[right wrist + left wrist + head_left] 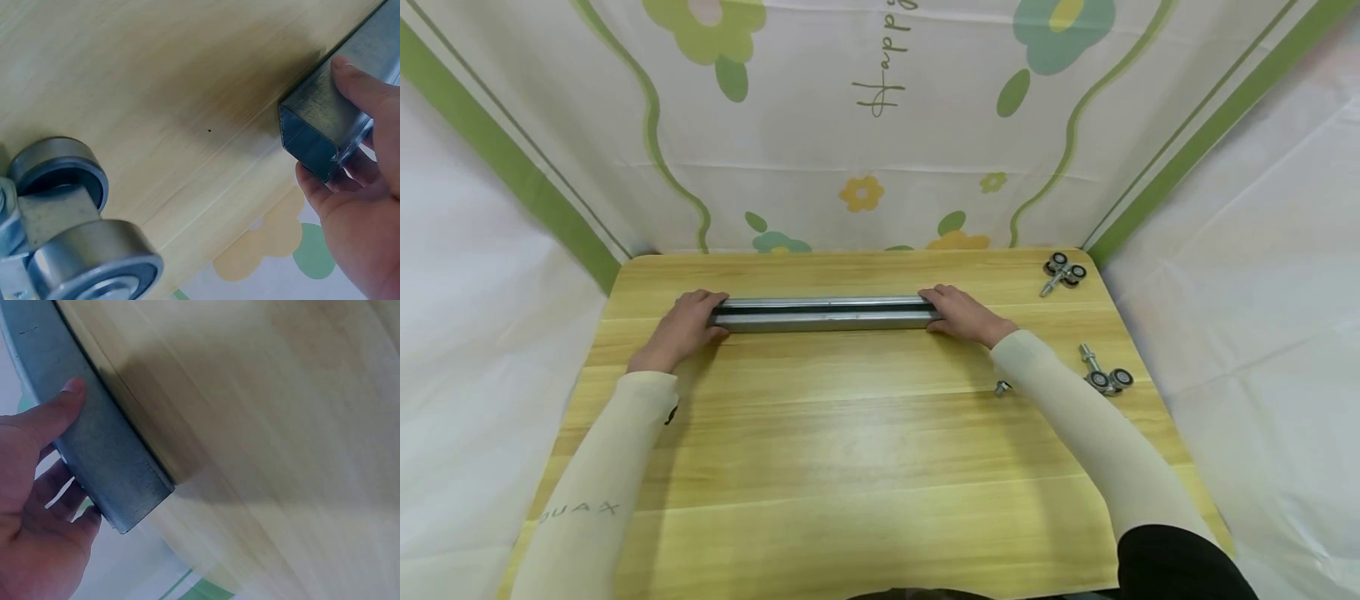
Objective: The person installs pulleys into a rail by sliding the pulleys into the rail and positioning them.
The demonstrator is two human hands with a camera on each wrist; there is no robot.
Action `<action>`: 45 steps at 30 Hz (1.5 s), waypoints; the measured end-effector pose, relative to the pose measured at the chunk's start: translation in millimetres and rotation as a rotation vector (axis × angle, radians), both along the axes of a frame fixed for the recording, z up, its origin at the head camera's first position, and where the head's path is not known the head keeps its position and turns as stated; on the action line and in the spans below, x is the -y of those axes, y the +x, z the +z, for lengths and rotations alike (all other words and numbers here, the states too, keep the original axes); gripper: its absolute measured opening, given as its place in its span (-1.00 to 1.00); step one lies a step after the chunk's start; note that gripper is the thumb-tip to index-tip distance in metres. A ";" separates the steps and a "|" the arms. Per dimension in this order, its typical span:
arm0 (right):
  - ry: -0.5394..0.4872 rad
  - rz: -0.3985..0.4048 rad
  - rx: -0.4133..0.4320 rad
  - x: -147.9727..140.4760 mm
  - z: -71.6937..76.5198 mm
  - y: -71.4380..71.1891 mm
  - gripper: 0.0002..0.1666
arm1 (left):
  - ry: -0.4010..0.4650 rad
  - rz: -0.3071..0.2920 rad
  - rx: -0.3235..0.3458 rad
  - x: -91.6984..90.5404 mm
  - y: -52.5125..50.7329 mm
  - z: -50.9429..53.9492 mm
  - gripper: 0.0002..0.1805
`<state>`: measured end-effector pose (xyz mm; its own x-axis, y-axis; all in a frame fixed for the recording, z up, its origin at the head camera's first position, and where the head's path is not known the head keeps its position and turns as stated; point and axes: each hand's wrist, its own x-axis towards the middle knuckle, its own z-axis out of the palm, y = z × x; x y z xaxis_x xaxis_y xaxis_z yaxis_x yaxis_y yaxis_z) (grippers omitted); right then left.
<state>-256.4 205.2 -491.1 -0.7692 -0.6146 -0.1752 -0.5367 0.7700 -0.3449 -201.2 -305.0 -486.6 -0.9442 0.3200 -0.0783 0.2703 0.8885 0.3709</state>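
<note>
On the yellow wooden table (850,467), near three o'clock, the cream right sleeve (1082,429) might knock the nearer silver wheeled metal roller (1103,376); between eleven and twelve, the left hand (681,330) and right hand (964,314) curl round opposite ends of the grey slotted metal rail (823,319), which could slip if either loosens

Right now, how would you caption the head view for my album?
Left hand and right hand grip a rail near its ends, rollers on the table at right.

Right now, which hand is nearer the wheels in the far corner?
Right. The right hand holds the rail end nearer the wheels; the left hand holds the opposite end.
</note>
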 end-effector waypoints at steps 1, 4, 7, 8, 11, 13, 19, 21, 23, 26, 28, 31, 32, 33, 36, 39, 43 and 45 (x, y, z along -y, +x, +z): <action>-0.004 0.004 -0.005 0.2 0.5 0.4 -0.18 | 0.000 -0.001 0.002 0.3 -0.2 0.3 -0.30; -0.011 0.017 -0.012 1.0 2.2 0.5 -0.20 | -0.003 -0.009 0.001 0.5 -1.0 0.7 -0.32; -0.007 0.021 -0.015 1.1 2.6 -0.6 -0.20 | -0.017 -0.014 0.004 0.8 -1.6 3.2 -0.31; -0.004 0.020 -0.014 1.1 2.4 -1.3 -0.20 | -0.023 -0.014 0.003 0.7 -2.0 4.4 -0.31; 0.003 0.015 -0.012 -0.1 1.7 -3.5 -0.20 | -0.038 -0.014 0.003 0.1 -3.4 8.3 -0.30; 0.004 0.010 -0.009 -1.3 1.3 -4.0 -0.19 | -0.041 -0.014 0.010 -1.1 -4.5 10.3 -0.30; -0.012 0.004 -0.001 -5.6 1.6 0.3 -0.20 | -0.065 -0.015 0.033 -3.2 -5.4 7.7 -0.31; -0.015 0.006 0.003 -7.0 1.7 3.2 -0.21 | -0.072 -0.022 0.036 -3.6 -3.1 6.0 -0.31; -0.015 0.006 0.007 -8.5 1.7 6.4 -0.22 | -0.071 -0.026 0.038 -4.2 0.3 4.6 -0.31; -0.012 0.008 0.010 -11.6 1.9 11.5 -0.22 | -0.064 -0.038 0.029 -5.8 6.8 4.2 -0.31; -0.017 0.008 0.017 -13.9 2.1 15.4 -0.21 | -0.062 -0.042 0.024 -7.6 11.7 4.4 -0.32; -0.020 0.013 0.023 -18.8 2.1 21.9 -0.20 | -0.060 -0.051 0.018 -10.2 19.7 4.9 -0.32; -0.019 0.017 0.020 -20.4 1.6 24.1 -0.20 | -0.059 -0.053 0.017 -11.2 22.5 5.1 -0.32; -0.016 0.020 0.021 -22.2 0.9 26.2 -0.19 | -0.059 -0.055 0.015 -12.2 25.2 5.1 -0.33; -0.006 0.033 0.011 -27.6 -0.5 32.9 -0.19 | -0.066 -0.060 0.004 -15.0 32.9 4.7 -0.33; -0.002 0.036 0.008 -31.8 -0.1 39.6 -0.18 | -0.077 -0.063 0.001 -18.3 39.8 5.0 -0.33; 0.004 0.036 -0.002 -36.0 2.9 48.2 -0.19 | -0.085 -0.065 0.002 -22.8 47.0 5.1 -0.31; 0.009 0.041 -0.013 -37.7 4.1 52.0 -0.19 | -0.085 -0.067 -0.003 -24.4 50.2 5.0 -0.31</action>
<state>-204.5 242.9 -487.0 -0.7455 -0.6441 -0.1714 -0.5723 0.7504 -0.3308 -150.9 -280.6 -481.6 -0.9211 0.3749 -0.1048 0.3314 0.8965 0.2941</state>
